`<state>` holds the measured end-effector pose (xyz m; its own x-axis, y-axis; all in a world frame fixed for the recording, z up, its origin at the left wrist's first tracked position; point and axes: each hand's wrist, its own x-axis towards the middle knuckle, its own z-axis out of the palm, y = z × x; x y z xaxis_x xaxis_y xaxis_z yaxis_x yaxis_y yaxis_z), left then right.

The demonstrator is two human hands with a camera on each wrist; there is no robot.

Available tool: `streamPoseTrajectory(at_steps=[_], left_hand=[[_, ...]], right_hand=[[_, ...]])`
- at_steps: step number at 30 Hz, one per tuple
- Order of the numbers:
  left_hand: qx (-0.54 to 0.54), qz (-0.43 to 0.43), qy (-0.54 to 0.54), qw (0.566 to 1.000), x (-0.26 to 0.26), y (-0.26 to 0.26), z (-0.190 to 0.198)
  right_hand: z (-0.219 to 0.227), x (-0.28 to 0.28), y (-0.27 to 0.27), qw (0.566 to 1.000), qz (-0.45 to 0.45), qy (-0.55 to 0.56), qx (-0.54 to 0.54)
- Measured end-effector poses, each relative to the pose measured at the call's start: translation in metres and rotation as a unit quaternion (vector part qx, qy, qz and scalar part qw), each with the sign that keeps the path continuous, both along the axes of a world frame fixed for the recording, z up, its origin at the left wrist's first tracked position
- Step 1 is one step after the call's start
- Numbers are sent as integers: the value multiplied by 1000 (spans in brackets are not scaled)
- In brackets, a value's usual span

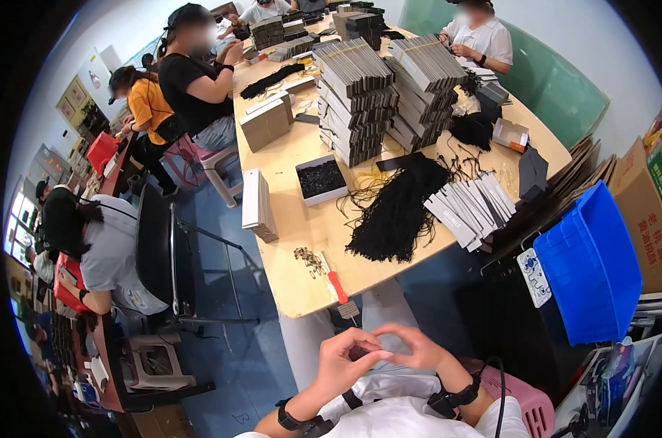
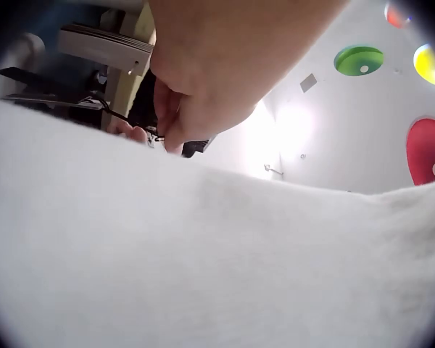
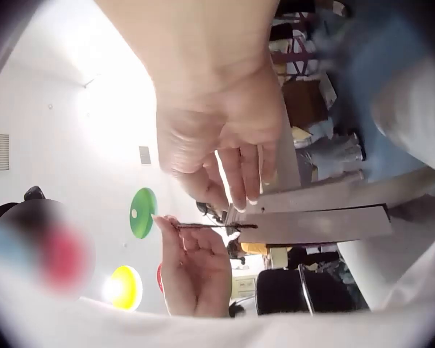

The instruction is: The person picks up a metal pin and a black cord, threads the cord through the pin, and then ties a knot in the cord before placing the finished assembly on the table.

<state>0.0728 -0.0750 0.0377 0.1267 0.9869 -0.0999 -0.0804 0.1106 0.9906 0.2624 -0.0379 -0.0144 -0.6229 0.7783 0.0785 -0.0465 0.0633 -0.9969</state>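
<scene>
In the head view my left hand (image 1: 349, 358) and right hand (image 1: 413, 347) meet low in front of my white shirt, fingertips together. The right wrist view shows the left hand (image 3: 197, 272) pinching a thin black cord (image 3: 199, 225) between thumb and index finger. From the cord hangs a long pale card tag (image 3: 315, 224). Thumb and fingertips of the right hand pinch at the cord by the tag's upper end, partly hidden there. Seen from the left wrist, the cord (image 2: 113, 111) runs between both hands' fingers.
On the wooden table (image 1: 287, 281) ahead lie a heap of black cords (image 1: 400, 212), fanned tags (image 1: 473, 210), a box of small black pieces (image 1: 322, 179), tall card stacks (image 1: 353, 102) and a red-handled tool (image 1: 337, 287). A blue bin (image 1: 590, 266) stands right; other people sit around.
</scene>
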Motion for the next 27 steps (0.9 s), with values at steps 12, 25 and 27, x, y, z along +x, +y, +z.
streamPoseTrajectory(at_steps=[12, 25, 27], left_hand=[[2, 122, -119, 985, 1, 32, 19], [46, 290, -140, 946, -21, 74, -4], [31, 256, -163, 952, -21, 79, -5]], right_hand=[[-10, -27, -7, 977, -83, -1, 195], [17, 18, 23, 947, -134, -271, 107], [16, 23, 45, 901, -242, -241, 268]])
